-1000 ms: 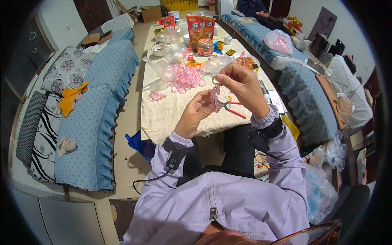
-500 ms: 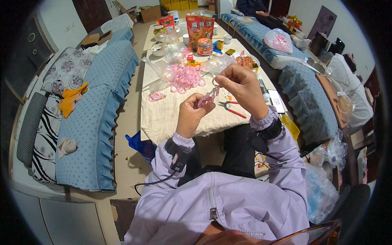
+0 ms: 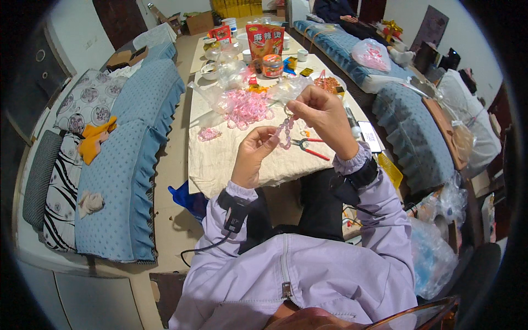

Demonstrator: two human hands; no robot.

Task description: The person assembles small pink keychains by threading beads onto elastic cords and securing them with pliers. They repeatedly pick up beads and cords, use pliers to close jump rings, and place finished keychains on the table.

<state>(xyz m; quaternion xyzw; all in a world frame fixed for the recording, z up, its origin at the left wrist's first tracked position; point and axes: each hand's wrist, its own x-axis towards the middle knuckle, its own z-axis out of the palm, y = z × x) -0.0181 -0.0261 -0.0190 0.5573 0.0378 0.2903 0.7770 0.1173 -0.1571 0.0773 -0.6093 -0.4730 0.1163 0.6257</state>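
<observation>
My right hand (image 3: pixel 325 114) is raised over the near part of the table, pinching a gold-coloured metal ring (image 3: pixel 287 111) between thumb and fingers. From the ring hangs a beaded loop (image 3: pixel 286 132) of clear, pinkish-purple beads. My left hand (image 3: pixel 253 155) is closed at the loop's left side, thumb and fingertips against the beads. Behind both hands lies a heap of pink beaded pieces (image 3: pixel 246 109), with one small pink beaded piece (image 3: pixel 209 133) apart to its left. Red-handled pliers (image 3: pixel 311 149) rest on the cloth below my right hand, jaws pointing left.
A cream cloth (image 3: pixel 220 165) covers the table. Farther back stand a red food pouch (image 3: pixel 265 43), an orange-labelled jar (image 3: pixel 272 66), plastic bags (image 3: pixel 232 72) and a plate of orange-brown beads (image 3: pixel 328 83). A phone (image 3: pixel 369 136) lies at right. Blue-covered sofas flank the table; a person sits at far right.
My left hand has moved slightly left and down, and the beaded loop now hangs more open, showing more of its beads. My right hand still pinches the ring.
</observation>
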